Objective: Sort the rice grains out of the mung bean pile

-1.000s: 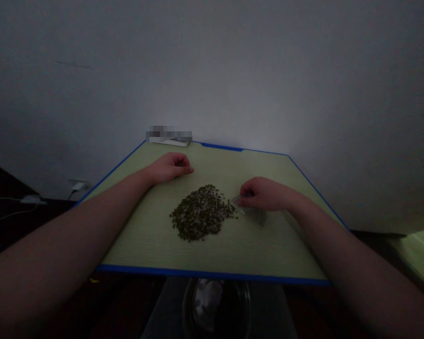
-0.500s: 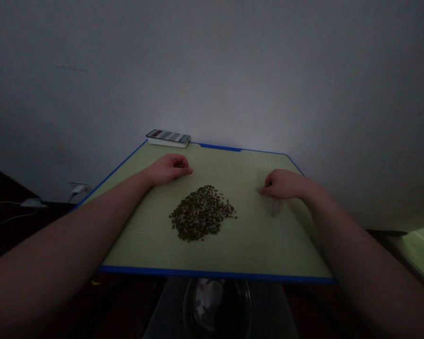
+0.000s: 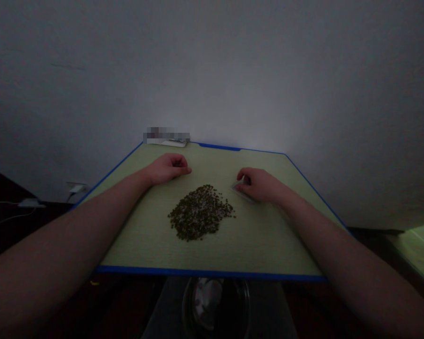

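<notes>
Two hands are in view, one of each. The right hand (image 3: 260,185) lies on the board (image 3: 257,240), curled narrowly over one clear piece (image 3: 239,188) of thin plastic and apparently holding it, with the fingertips (image 3: 240,188) on its upper face. Most of the piece is hidden under the hand, so its full shape cannot be confirmed. Its visible long edge runs diagonally across the board, and its exposed tip points to the left, away from the hand. It lies just beyond the upper right of the pile, near but not touching it. The pile (image 3: 199,213) of small green beans is single, with its long axis running from lower left to upper right; the beans are too many and too small to count. The left hand (image 3: 167,168) rests closed on the board, holding nothing visible, beyond the pile and apart from it. One glass bowl (image 3: 216,306) sits below the near edge of the board, and one blurred white object (image 3: 167,139) sits at the far edge.
</notes>
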`<state>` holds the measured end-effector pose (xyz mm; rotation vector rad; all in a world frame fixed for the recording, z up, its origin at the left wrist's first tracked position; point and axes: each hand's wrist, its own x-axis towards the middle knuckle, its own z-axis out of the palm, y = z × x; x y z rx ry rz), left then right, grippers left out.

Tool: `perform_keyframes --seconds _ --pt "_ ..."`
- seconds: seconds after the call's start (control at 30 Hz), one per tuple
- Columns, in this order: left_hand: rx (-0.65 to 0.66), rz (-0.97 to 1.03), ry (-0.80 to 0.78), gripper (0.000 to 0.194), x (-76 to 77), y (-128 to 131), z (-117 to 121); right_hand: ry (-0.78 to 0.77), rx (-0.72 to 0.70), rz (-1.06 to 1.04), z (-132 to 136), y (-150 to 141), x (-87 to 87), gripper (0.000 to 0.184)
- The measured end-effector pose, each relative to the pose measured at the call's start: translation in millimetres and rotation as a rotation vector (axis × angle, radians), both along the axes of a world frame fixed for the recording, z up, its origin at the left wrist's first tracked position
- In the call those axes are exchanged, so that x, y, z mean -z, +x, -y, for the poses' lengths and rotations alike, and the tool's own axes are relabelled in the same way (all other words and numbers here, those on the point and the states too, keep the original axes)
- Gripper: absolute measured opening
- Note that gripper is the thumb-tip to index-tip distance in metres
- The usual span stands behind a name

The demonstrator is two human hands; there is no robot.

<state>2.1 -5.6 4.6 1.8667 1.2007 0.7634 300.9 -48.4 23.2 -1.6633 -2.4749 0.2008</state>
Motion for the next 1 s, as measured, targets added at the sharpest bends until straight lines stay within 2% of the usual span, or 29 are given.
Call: perform_keyframes --seconds 0.1,0.27,0.57,0.83,1.0 --pt "0.002 -0.004 0.007 0.029 0.8 -0.5 -0.9 0.044 -0.068 -0.040 -0.7 -9.1 5.4 0.024" --pt "0.005 -0.007 0.016 0.030 1.1 -1.0 -2.1 0.069 -0.197 -0.092 -1.4 -16.3 8.5 0.034" --pt "-0.004 -0.023 0.017 0.028 -1.4 -0.6 1.2 -0.024 -0.385 -0.126 3.5 -22.6 2.6 0.033" --pt "-0.002 -0.024 0.018 0.029 -1.0 -0.5 1.0 -0.258 -0.376 -0.054 24.9 -11.3 -14.4 0.035" --pt "-0.019 -0.033 0.012 0.030 -2.2 -0.6 1.9 -0.270 -0.322 -0.004 31.5 -1.0 -20.9 0.035"
